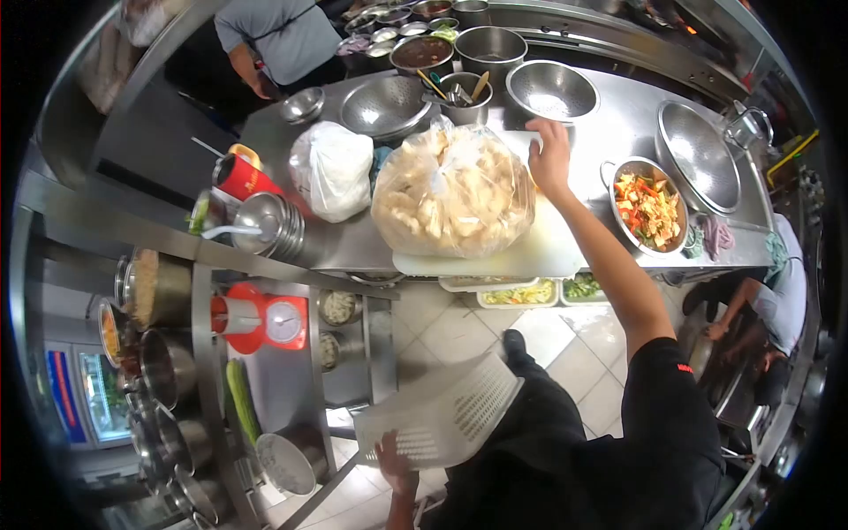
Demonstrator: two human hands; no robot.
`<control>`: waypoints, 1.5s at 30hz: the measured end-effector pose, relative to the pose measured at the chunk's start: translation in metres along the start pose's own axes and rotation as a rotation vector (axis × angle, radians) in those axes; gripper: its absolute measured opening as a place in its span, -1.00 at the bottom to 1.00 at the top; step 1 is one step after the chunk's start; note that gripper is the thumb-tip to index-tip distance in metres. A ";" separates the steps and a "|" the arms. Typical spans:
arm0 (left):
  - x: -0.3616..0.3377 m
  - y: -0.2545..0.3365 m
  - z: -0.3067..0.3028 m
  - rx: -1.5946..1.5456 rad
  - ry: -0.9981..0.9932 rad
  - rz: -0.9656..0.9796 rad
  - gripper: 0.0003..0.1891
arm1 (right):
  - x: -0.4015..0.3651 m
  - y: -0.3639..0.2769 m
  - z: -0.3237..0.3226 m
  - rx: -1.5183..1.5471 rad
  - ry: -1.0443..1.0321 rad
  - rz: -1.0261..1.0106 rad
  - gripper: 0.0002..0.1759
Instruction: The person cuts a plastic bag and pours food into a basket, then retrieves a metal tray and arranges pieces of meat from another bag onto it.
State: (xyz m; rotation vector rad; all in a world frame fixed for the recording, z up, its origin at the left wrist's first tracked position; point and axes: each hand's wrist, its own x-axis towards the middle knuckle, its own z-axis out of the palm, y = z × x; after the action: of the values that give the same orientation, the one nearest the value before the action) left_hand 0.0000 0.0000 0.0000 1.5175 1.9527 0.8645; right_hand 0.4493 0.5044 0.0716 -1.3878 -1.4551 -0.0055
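Low in front of my body, my left hand (395,464) grips a white perforated plastic basket (468,406) by its side; the basket is tilted on its side. My right hand (549,159) is stretched over the steel counter, its fingers loosely bent and apart with nothing seen in them. Just left of it sits a large clear plastic bag (455,194) full of pale, chunky pieces, knotted at the top. The bag rests on a white cutting board (556,238). Beyond my right hand stands a perforated steel bowl (552,91).
A colander of chopped vegetables (652,208) and a large strainer (698,157) stand at the right. A white bag (333,170) and stacked bowls (265,221) are at the left. Below are a red kitchen scale (283,322) and vegetable trays (519,294). Two other people (283,40) are nearby.
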 end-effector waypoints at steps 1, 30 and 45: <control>-0.009 -0.008 0.002 -0.244 0.152 -0.260 -0.61 | -0.008 0.017 0.009 -0.185 -0.246 0.056 -0.54; 0.085 0.191 -0.013 -1.039 0.089 -0.549 -0.20 | -0.027 -0.026 -0.323 -0.305 -0.300 0.224 -0.57; -0.004 0.092 0.022 -0.582 -0.081 0.028 -0.40 | -0.044 0.074 -0.440 -0.792 0.017 0.452 -0.57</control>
State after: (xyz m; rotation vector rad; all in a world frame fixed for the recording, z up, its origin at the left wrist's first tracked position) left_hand 0.0755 0.0157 0.0541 1.2070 1.4456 1.2284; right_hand 0.7782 0.2216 0.1841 -2.3293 -1.1250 -0.3335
